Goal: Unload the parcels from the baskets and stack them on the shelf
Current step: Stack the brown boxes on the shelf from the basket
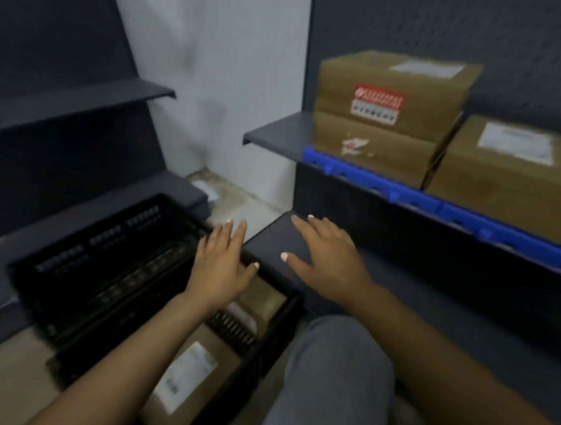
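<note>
**Both hands spread above the basket and lower shelf**

The left hand [219,267] reaches forward over the black basket [100,268], fingers straight and slightly fanned, holding nothing. Whether its fingertips touch the basket's far rim cannot be told through the blur. The right hand [325,260] lies just beside it, fingers spread wide over the corner of the dark lower shelf [271,241] — flat and gripping nothing, though contact with the surface is unclear.

The parcels that are still in a basket sit below and behind the left hand, nearer the person: one brown parcel [196,370] with a white label lies under the left forearm, and another brown one [261,299] shows just under the left wrist, inside the basket wall.

Up to the right, well apart from both hands, two cardboard boxes stand on the upper shelf [277,132] — the left box [384,120] with a red-and-white sticker, the right box [508,172] with a white label, the two just beside each other. A blue strip [403,192] runs along that shelf's front edge. A grey-trousered knee [335,377] shows at the bottom.
</note>
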`<act>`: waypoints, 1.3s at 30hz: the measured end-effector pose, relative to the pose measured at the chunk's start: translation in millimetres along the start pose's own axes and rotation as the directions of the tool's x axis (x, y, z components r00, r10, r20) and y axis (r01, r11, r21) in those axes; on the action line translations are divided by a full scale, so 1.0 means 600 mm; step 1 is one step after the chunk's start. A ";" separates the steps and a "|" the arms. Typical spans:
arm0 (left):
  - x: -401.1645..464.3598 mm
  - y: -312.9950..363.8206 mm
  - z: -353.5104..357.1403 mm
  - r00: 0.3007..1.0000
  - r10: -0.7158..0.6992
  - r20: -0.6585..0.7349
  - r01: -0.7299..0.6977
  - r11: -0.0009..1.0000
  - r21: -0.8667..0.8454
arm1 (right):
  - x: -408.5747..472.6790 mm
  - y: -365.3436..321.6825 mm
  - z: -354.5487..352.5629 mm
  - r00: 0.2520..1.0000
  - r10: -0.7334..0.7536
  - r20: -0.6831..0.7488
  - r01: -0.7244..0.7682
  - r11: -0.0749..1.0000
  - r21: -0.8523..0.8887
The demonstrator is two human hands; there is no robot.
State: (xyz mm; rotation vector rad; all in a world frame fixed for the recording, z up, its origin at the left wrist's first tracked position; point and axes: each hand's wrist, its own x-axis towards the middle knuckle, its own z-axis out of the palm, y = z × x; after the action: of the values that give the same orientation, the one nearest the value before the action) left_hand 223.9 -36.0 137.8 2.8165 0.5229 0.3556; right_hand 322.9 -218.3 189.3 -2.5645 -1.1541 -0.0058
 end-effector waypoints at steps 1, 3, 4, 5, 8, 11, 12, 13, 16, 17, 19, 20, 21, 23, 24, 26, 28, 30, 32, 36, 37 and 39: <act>-0.029 -0.032 0.014 0.998 -0.057 0.034 0.056 0.998 0.014 | 0.001 -0.018 0.035 0.998 -0.019 0.063 0.019 1.000 -0.002; -0.084 -0.090 0.042 0.979 -0.172 0.112 0.168 0.985 0.043 | 0.003 -0.047 0.102 0.978 -0.053 0.200 0.059 0.998 -0.025; -0.109 -0.118 0.059 0.962 -0.225 0.153 0.219 0.974 0.057 | 0.003 -0.059 0.133 0.963 -0.064 0.262 0.076 0.997 -0.034; -0.134 -0.142 0.074 0.943 -0.272 0.191 0.263 0.962 0.073 | 0.002 -0.070 0.161 0.947 -0.071 0.313 0.088 0.995 -0.039; -0.197 -0.204 0.128 0.871 -0.389 0.302 0.364 0.921 0.137 | -0.004 -0.091 0.231 0.916 -0.092 0.390 0.115 0.993 -0.036; -0.239 -0.246 0.179 0.791 -0.471 0.390 0.431 0.882 0.190 | -0.015 -0.090 0.274 0.893 -0.107 0.438 0.142 0.989 -0.047; -0.248 -0.257 0.194 0.767 -0.492 0.411 0.450 0.870 0.201 | -0.017 -0.086 0.283 0.885 -0.106 0.454 0.144 0.988 -0.051; -0.256 -0.265 0.209 0.743 -0.510 0.434 0.468 0.859 0.209 | -0.019 -0.082 0.289 0.876 -0.095 0.473 0.135 0.989 -0.051; -0.272 -0.279 0.248 0.652 -0.546 0.526 0.518 0.827 0.217 | -0.012 -0.077 0.299 0.853 -0.069 0.517 0.116 0.991 -0.059; -0.276 -0.282 0.259 0.625 -0.555 0.549 0.532 0.817 0.221 | -0.006 -0.078 0.304 0.853 -0.076 0.517 0.131 0.989 -0.071; -0.284 -0.286 0.281 0.581 -0.571 0.580 0.558 0.798 0.226 | 0.004 -0.079 0.317 0.844 -0.092 0.528 0.163 0.982 -0.091; -0.286 -0.288 0.291 0.560 -0.577 0.595 0.578 0.786 0.218 | 0.009 -0.079 0.328 0.836 -0.090 0.542 0.167 0.981 -0.095; -0.287 -0.289 0.301 0.538 -0.581 0.610 0.601 0.772 0.205 | 0.014 -0.078 0.341 0.825 -0.081 0.560 0.161 0.982 -0.096; -0.290 -0.290 0.318 0.493 -0.594 0.635 0.652 0.736 0.182 | 0.019 -0.077 0.374 0.799 -0.058 0.598 0.143 0.985 -0.096; -0.292 -0.291 0.327 0.475 -0.603 0.641 0.675 0.717 0.174 | 0.022 -0.078 0.391 0.786 -0.054 0.616 0.145 0.985 -0.098; -0.295 -0.296 0.345 0.442 -0.622 0.646 0.719 0.676 0.159 | 0.027 -0.084 0.424 0.753 -0.064 0.654 0.173 0.979 -0.104; -0.302 -0.302 0.365 0.414 -0.640 0.648 0.756 0.638 0.147 | 0.034 -0.092 0.454 0.729 -0.097 0.677 0.222 0.970 -0.101; -0.309 -0.307 0.383 0.383 -0.658 0.648 0.792 0.595 0.136 | 0.047 -0.104 0.480 0.711 -0.129 0.691 0.257 0.963 -0.085; -0.315 -0.313 0.399 0.347 -0.684 0.642 0.828 0.545 0.133 | 0.066 -0.115 0.503 0.694 -0.155 0.703 0.283 0.957 -0.068; -0.320 -0.328 0.432 0.286 -0.707 0.647 0.868 0.477 0.136 | 0.104 -0.126 0.555 0.653 -0.170 0.738 0.321 0.945 -0.066; -0.320 -0.333 0.441 0.278 -0.711 0.647 0.875 0.466 0.136 | 0.109 -0.123 0.569 0.646 -0.158 0.747 0.317 0.945 -0.075; -0.324 -0.342 0.461 0.260 -0.712 0.652 0.891 0.437 0.121 | 0.114 -0.113 0.599 0.620 -0.114 0.776 0.297 0.950 -0.098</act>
State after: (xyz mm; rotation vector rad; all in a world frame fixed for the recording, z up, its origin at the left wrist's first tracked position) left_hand 60.9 19.9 -218.2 1.7770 1.4958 -0.6765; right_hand 272.8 -19.9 -121.6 -2.6464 -1.8209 1.0696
